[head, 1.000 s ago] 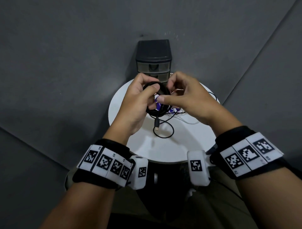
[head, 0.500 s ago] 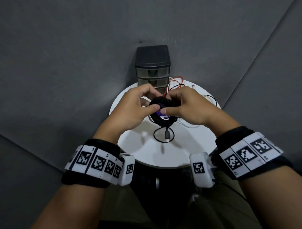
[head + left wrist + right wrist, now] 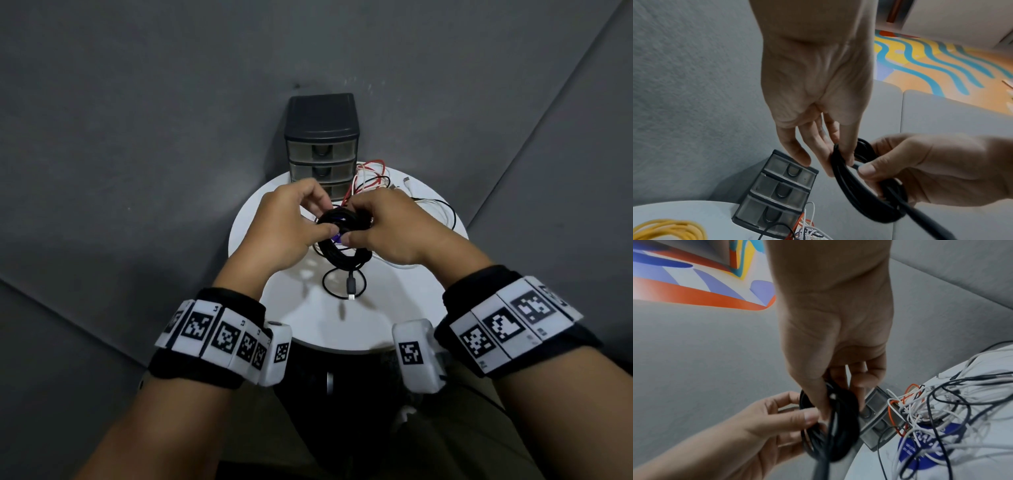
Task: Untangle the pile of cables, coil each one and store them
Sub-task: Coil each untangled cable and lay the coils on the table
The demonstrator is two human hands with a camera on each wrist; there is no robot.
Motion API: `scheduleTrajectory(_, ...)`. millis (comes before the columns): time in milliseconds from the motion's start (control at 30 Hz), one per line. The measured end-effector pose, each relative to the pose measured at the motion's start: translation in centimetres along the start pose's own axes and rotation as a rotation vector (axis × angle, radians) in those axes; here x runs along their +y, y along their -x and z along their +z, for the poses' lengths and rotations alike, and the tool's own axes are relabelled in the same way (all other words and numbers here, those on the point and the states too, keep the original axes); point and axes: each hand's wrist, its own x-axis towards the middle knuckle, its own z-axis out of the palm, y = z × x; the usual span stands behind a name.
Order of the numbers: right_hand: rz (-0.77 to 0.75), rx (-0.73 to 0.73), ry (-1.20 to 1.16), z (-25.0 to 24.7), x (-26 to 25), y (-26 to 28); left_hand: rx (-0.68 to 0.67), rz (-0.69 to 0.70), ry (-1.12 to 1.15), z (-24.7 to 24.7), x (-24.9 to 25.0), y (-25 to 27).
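A black cable coil (image 3: 342, 245) hangs between both hands above the white round table (image 3: 260, 219). My left hand (image 3: 323, 219) pinches the coil's left side between thumb and fingers; in the left wrist view the coil (image 3: 859, 186) sits under the left hand's (image 3: 838, 164) thumb. My right hand (image 3: 352, 224) grips the right side, its fingers curled round the strands of the coil (image 3: 840, 431). A loose end with a plug (image 3: 351, 286) dangles in a loop onto the table. The tangled pile of cables (image 3: 373, 178) lies behind the hands.
A dark three-drawer unit (image 3: 320, 144), all drawers closed, stands at the table's far edge. White, black and red cables (image 3: 941, 410) spread over a blue disc (image 3: 925, 451) on the right. A yellow coiled cable (image 3: 668, 229) lies on the left. Grey cushions surround the table.
Both hands have come closer together round the black coil and sit lower over the table. The loose plug end has swung and now hangs straighter in its loop.
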Motion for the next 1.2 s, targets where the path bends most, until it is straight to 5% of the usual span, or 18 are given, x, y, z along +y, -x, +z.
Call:
scheduleTrajectory(167, -0.009, 0.243, -0.004, 1.1, -0.7, -0.2, 0.067, 0.002, 0.036, -0.4, 0.2, -0.3)
scheduleTrajectory(467, -0.093, 0.376, -0.268, 0.5, -1.4, -0.7, -0.027, 0.028, 0.381, -2.2, 0.4, -0.1)
scheduleTrajectory(667, -0.124, 0.347, -0.426, 0.7, -1.8, -1.4, 0.038, 0.038, 0.460, -2.7, 0.1, -0.7)
scheduleTrajectory(867, -0.046, 0.110, -0.694, 1.0, -1.4, -2.4, 0.134, -0.060, 0.473, -3.3, -1.2, -1.0)
scheduleTrajectory(1200, 0.023, 0.201, -0.741, 2.7, -0.8, -3.6, 0.150, -0.188, 0.530, -3.0, -2.2, -1.8)
